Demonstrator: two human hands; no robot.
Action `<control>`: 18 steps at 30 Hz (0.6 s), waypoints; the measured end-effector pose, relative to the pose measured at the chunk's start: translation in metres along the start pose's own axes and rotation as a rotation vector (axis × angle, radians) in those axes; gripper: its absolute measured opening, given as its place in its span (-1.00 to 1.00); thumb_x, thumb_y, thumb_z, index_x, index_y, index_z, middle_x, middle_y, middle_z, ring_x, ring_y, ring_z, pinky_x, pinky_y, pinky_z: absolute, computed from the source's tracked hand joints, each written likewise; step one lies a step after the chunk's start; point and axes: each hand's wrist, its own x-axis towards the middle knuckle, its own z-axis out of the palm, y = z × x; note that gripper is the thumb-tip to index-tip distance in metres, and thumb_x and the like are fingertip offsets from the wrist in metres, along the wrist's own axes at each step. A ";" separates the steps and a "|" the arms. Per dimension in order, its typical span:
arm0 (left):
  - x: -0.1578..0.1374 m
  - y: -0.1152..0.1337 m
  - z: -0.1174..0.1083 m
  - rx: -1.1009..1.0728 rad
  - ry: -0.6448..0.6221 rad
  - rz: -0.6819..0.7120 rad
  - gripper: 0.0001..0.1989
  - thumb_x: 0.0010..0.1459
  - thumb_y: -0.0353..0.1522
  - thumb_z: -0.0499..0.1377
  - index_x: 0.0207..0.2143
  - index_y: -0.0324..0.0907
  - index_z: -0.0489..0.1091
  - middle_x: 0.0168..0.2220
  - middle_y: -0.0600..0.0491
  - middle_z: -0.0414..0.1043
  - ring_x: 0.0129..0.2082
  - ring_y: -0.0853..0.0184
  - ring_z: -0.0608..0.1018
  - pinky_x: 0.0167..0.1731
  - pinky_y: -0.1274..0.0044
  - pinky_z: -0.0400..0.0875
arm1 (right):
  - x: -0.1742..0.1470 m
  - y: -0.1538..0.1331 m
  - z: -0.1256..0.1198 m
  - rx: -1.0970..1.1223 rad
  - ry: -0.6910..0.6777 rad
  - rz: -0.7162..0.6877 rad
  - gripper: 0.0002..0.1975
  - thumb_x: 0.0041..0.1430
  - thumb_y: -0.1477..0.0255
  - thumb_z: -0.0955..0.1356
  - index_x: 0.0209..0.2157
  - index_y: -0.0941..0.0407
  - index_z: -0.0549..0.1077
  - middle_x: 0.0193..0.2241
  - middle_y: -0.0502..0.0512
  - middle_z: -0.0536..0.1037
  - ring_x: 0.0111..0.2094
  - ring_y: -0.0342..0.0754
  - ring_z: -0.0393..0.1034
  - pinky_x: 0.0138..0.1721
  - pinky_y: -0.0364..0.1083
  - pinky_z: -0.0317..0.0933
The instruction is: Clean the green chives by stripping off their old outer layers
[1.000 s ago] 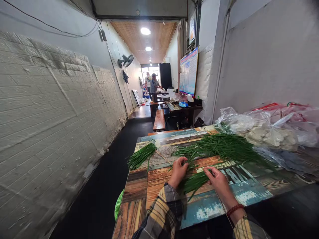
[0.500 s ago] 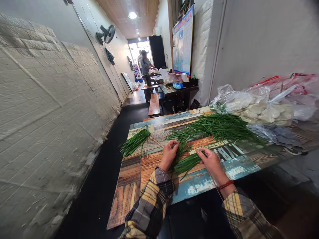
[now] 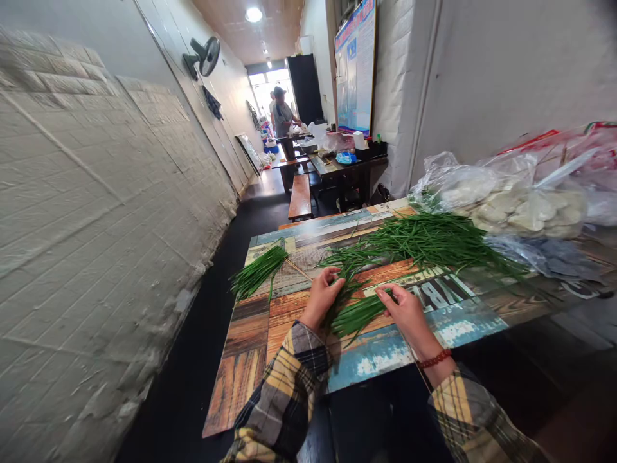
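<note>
Little has changed: the right hand (image 3: 405, 312) still pinches the green bunch (image 3: 357, 317), keeping it gathered; the left hand (image 3: 322, 297) stays beside loose greens (image 3: 349, 283), its grip unclear.

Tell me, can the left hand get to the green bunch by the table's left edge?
Probably yes: the left hand looks close to that green bunch, and I see only a thin stick lying flat between them, which shouldn't block it.
</note>
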 end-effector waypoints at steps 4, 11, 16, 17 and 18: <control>0.001 -0.003 -0.001 0.049 -0.014 0.012 -0.66 -0.06 -0.50 0.19 -0.16 -0.24 0.44 -0.37 0.05 0.44 -0.38 0.40 0.44 -0.32 0.58 0.36 | -0.001 -0.002 0.000 -0.004 -0.009 0.012 -0.55 0.07 0.04 0.30 -0.25 0.14 0.50 -0.59 0.01 0.47 -0.65 -0.11 0.30 -0.57 -0.15 0.11; -0.001 -0.003 -0.003 0.094 -0.013 0.108 -0.47 -0.01 -0.56 0.08 0.06 -0.16 0.36 -0.06 0.00 0.47 -0.14 0.32 0.47 -0.02 0.44 0.32 | 0.000 0.003 0.001 0.038 -0.086 0.026 -0.57 0.07 0.05 0.29 -0.25 0.12 0.49 -0.55 0.03 0.49 -0.61 -0.09 0.32 -0.55 -0.13 0.18; -0.002 -0.005 -0.004 0.226 -0.029 0.145 -0.57 0.02 -0.55 0.04 -0.07 -0.13 0.47 -0.17 -0.01 0.51 -0.13 0.28 0.48 -0.01 0.40 0.32 | 0.004 0.010 0.006 0.051 -0.094 0.026 -0.56 0.03 0.03 0.30 -0.27 0.10 0.51 -0.63 0.01 0.47 -0.62 -0.04 0.33 -0.56 -0.10 0.18; -0.002 -0.006 -0.004 0.263 -0.024 0.136 -0.58 0.00 -0.56 0.04 -0.12 -0.14 0.49 -0.19 -0.02 0.51 -0.14 0.27 0.48 -0.02 0.40 0.33 | 0.004 0.009 0.006 0.051 -0.097 0.023 -0.56 0.03 0.03 0.29 -0.28 0.10 0.51 -0.63 0.01 0.47 -0.63 -0.04 0.33 -0.56 -0.10 0.18; -0.002 -0.007 -0.004 0.298 -0.018 0.126 -0.57 -0.03 -0.58 0.03 -0.14 -0.15 0.50 -0.21 -0.02 0.51 -0.15 0.27 0.49 -0.03 0.40 0.33 | 0.004 0.008 0.006 0.048 -0.101 0.019 -0.56 0.04 0.03 0.29 -0.28 0.10 0.51 -0.64 0.00 0.47 -0.63 -0.04 0.33 -0.56 -0.10 0.17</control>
